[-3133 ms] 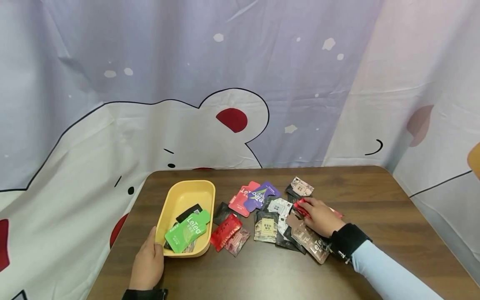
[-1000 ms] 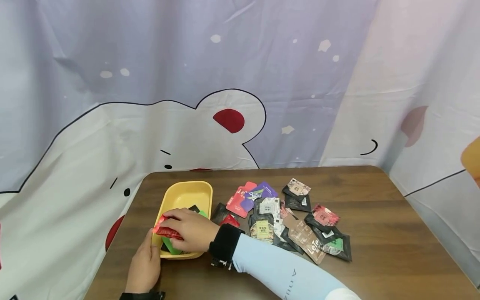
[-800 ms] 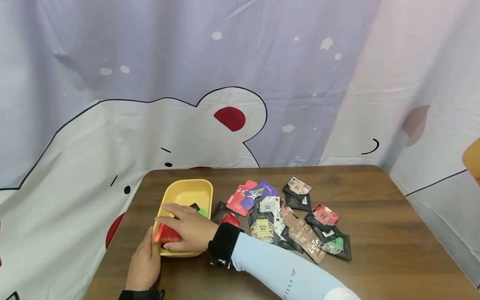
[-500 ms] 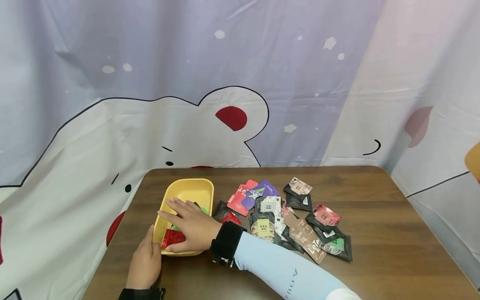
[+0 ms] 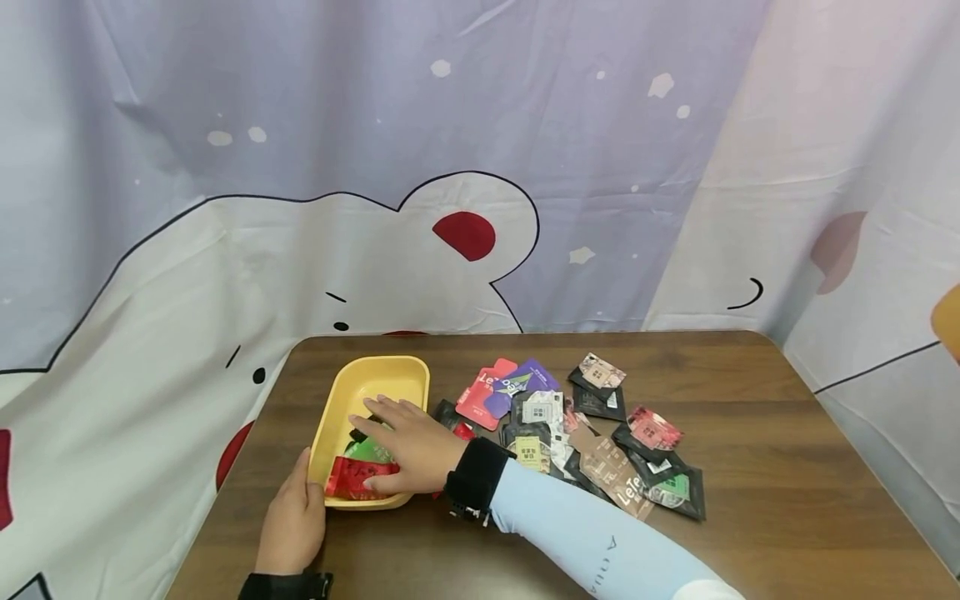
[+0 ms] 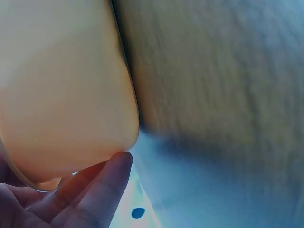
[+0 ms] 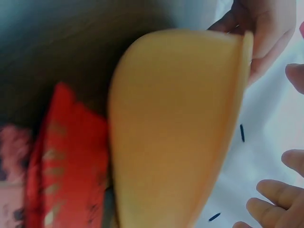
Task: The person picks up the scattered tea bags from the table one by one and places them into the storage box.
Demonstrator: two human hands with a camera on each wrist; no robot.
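Note:
A yellow plastic tray (image 5: 330, 417) lies at the table's left side, with a red sachet (image 5: 348, 478), a green sachet (image 5: 369, 451) and a black one inside. My left hand (image 5: 291, 525) holds the tray's near left edge; in the left wrist view its fingers (image 6: 111, 183) touch the tray's outer wall (image 6: 71, 104). Over the tray's right rim hovers my right hand (image 5: 420, 444), fingers spread, nothing gripped. The right wrist view shows those fingers (image 7: 273, 209) above the tray wall (image 7: 175, 118), with another red sachet (image 7: 76, 161) lying outside it.
Right of the tray lie several tea sachets: a pink one (image 5: 478, 400), a purple one (image 5: 536, 377), a brown LeTea one (image 5: 611, 475), a red-labelled one (image 5: 654, 428) and black ones (image 5: 600, 404). A printed curtain (image 5: 600, 167) hangs behind the wooden table (image 5: 780, 467).
My right hand carried a red sachet from the right-hand pile into the tray and let it go. Since then it has opened and drawn back rightward. The left hand stays on the tray.

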